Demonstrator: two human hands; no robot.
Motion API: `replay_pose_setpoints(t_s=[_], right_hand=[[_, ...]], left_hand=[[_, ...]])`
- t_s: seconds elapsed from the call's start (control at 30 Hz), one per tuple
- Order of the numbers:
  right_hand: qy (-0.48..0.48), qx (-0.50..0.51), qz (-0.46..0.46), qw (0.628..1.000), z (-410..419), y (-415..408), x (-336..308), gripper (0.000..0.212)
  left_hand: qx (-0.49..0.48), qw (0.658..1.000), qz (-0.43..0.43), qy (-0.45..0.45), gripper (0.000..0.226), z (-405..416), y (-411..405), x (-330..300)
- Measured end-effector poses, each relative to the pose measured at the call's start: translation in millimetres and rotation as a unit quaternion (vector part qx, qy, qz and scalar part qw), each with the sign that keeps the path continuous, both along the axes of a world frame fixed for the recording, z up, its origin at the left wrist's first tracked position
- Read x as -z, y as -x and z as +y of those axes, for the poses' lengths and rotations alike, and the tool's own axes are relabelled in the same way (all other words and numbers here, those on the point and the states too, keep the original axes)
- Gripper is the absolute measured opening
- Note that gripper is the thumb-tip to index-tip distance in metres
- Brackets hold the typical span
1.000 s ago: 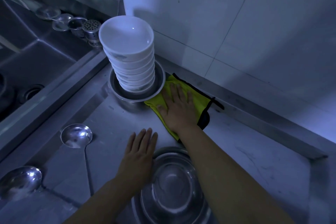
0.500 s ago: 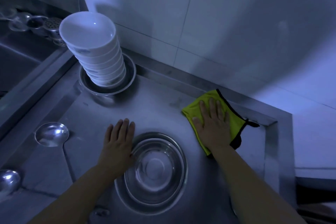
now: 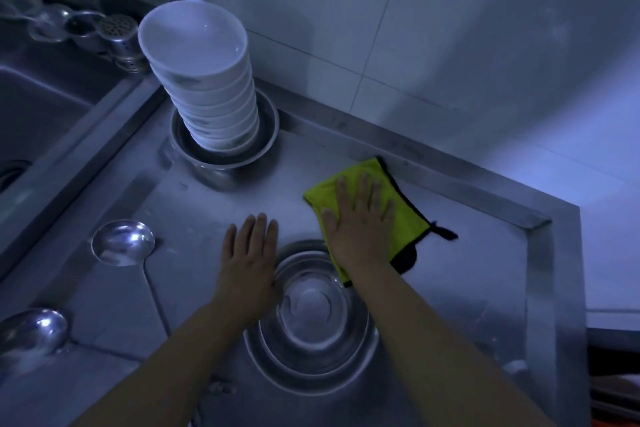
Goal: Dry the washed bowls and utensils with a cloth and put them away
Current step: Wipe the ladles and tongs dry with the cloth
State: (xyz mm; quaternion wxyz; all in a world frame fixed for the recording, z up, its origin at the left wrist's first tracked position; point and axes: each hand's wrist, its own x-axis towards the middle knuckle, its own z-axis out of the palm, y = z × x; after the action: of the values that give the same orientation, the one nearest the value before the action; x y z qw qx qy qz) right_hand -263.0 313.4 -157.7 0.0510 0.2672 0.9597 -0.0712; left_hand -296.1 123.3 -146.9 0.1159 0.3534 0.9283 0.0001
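Head view: right hand (image 3: 360, 218) flat, fingers spread, pressing yellow cloth (image 3: 405, 222) onto steel counter (image 3: 485, 270); left hand (image 3: 251, 260) flat beside steel bowl (image 3: 311, 315). Tall leaning white bowl stack (image 3: 207, 80) behind: likely to topple if knocked by a wiping sweep

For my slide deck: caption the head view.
Right hand presses a yellow cloth flat on the steel counter; left hand rests beside a steel bowl.

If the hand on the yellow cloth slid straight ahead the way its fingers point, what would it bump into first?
The right hand, flat on the yellow cloth, points toward the back of the steel counter. It would probably meet the raised back ledge first, just below the tiled wall.
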Motion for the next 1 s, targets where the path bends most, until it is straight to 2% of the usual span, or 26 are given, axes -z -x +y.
replay_pose_setpoints(t_s=[0.1, 0.2, 0.33, 0.5, 0.7, 0.9, 1.0], right_hand=[[0.010, -0.118, 0.004, 0.993, 10.6, 44.7, 0.4, 0.063], [-0.014, -0.221, -0.014, 0.975, 33.0, 63.2, -1.4, 0.063], [-0.035, -0.273, -0.012, 0.961, 69.0, 47.8, -2.3, 0.065], [-0.075, -0.241, 0.003, 0.968, 134.9, -19.6, -4.3, 0.066], [-0.098, -0.141, -0.015, 0.985, 216.7, -128.8, -6.5, 0.065], [-0.075, -0.063, -0.054, 0.994, 209.8, -146.1, -5.5, 0.065], [-0.015, -0.006, -0.076, 0.997, 193.6, -144.8, -7.4, 0.066]], left_hand=[[0.001, 1.000, 0.006, -0.004, 0.106, 1.3, 1.1, 7.9], [-0.004, 1.000, 0.011, 0.007, 0.093, 4.3, -1.5, 6.5], [-0.028, 0.999, 0.019, -0.002, 0.090, 26.9, -15.2, -3.7], [0.063, 0.995, 0.032, -0.069, 0.077, 111.1, -51.5, -9.6], [0.112, 0.993, -0.015, -0.034, 0.077, 160.2, -86.3, -2.5], [0.114, 0.993, -0.020, -0.013, 0.082, 161.5, -85.2, 4.1], [0.108, 0.993, -0.035, -0.024, 0.080, 155.8, -82.6, -5.6]])
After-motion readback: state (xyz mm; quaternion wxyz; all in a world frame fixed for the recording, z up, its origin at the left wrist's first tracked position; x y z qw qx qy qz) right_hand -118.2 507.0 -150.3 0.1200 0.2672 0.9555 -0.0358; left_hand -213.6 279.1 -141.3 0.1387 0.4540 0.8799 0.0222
